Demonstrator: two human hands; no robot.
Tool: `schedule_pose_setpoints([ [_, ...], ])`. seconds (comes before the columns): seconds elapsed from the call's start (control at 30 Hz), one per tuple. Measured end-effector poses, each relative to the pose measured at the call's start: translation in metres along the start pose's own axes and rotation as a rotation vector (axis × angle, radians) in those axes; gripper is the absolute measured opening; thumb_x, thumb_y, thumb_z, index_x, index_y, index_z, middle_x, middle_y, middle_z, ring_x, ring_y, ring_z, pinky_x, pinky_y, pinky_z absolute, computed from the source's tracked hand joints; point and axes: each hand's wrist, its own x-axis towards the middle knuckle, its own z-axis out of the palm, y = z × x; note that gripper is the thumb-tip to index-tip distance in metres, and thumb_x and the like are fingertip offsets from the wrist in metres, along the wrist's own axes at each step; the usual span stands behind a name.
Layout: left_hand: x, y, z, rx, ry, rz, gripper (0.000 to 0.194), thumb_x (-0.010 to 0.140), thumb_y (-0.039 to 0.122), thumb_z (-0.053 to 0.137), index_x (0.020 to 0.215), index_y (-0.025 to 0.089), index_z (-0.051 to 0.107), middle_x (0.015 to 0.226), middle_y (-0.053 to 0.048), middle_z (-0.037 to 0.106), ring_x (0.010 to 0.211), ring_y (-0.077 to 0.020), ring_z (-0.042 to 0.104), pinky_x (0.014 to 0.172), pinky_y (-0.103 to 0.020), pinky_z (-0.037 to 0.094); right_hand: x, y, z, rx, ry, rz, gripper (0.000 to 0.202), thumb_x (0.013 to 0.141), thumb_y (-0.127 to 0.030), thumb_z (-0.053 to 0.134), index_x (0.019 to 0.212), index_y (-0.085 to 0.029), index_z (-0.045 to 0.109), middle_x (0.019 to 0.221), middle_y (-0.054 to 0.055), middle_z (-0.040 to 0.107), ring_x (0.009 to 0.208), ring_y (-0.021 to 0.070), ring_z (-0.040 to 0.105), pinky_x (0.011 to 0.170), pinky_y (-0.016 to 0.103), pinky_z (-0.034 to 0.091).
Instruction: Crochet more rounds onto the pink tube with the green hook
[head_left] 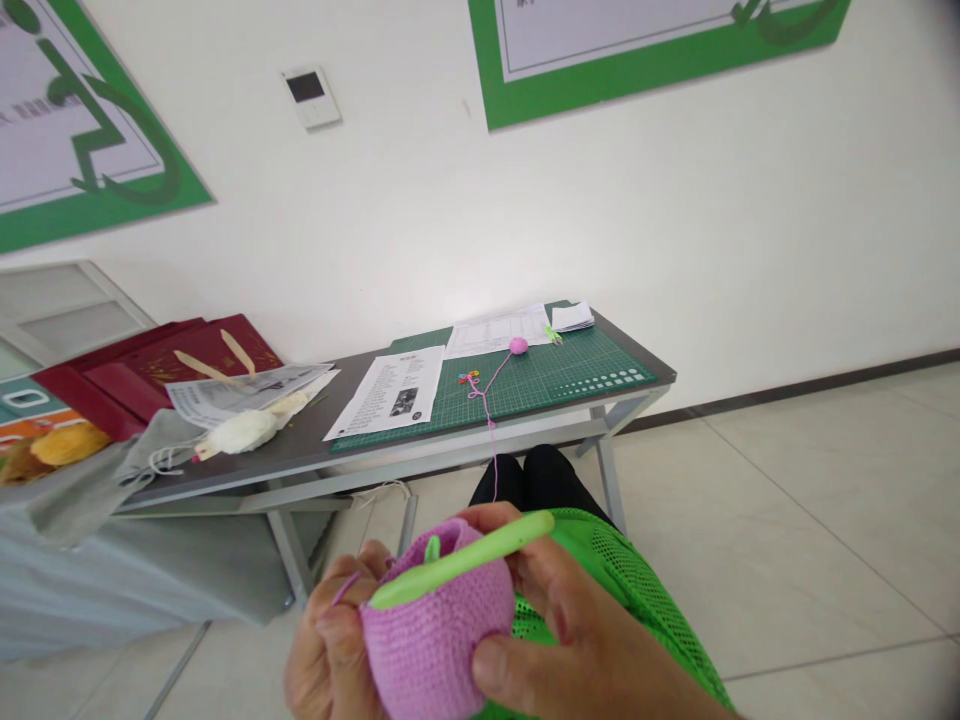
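Observation:
A pink crocheted piece (pixel 439 650), hollow and open at the top, is held low in front of me. My left hand (pixel 334 640) pinches its left rim, with pink yarn looped over the fingers. My right hand (pixel 570 620) grips its right side, thumb on the front and fingers behind. A light green crochet hook (pixel 465 563) lies across the opening, its thick end by my right index finger. Inside the opening a small green bit shows. Pink yarn (pixel 493 440) runs from behind the piece up over the table edge to a small pink ball (pixel 518 345).
The dark table (pixel 300 440) bears a green cutting mat (pixel 510 385), printed sheets (pixel 394 390), colored stitch markers (pixel 470 378), green clips (pixel 553 336) and folded paper (pixel 573 317). Left are a white plush item (pixel 244 431), dark red bags (pixel 157 365) and a gray cloth (pixel 112 480).

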Motion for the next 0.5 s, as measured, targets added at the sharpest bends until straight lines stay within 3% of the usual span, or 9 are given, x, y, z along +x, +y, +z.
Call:
schedule_pose_setpoints([
  [0.2,-0.003,0.000,-0.002,0.060,0.012,0.058,0.038,0.079,0.052,0.085,0.059,0.022,0.073,0.061,-0.001,0.064,0.069,-0.0207,0.065,0.058,-0.028,0.058,0.000,0.008,-0.001,0.058,-0.017,-0.009,0.046,0.081,-0.030,0.077,0.125,-0.027,0.065,0.121,0.003,0.068,0.114,0.0221,0.062,0.103,0.036,0.049],
  [0.4,-0.002,-0.001,0.002,0.093,-0.005,0.163,0.042,0.082,0.054,0.083,0.056,0.022,0.071,0.056,0.000,0.059,0.062,-0.0195,0.059,0.053,-0.031,0.051,0.003,0.016,-0.001,0.153,-0.042,-0.020,0.048,0.082,-0.049,0.080,0.122,-0.027,0.065,0.118,0.004,0.065,0.109,0.0231,0.063,0.099,0.037,0.050],
  [0.5,-0.001,-0.002,0.005,0.091,-0.019,0.242,0.047,0.084,0.053,0.082,0.052,0.021,0.069,0.050,0.001,0.056,0.056,-0.0170,0.055,0.055,-0.033,0.048,0.003,0.017,-0.002,0.187,-0.056,-0.017,0.049,0.084,-0.051,0.081,0.123,-0.027,0.064,0.117,0.003,0.064,0.106,0.0213,0.063,0.094,0.034,0.050],
])
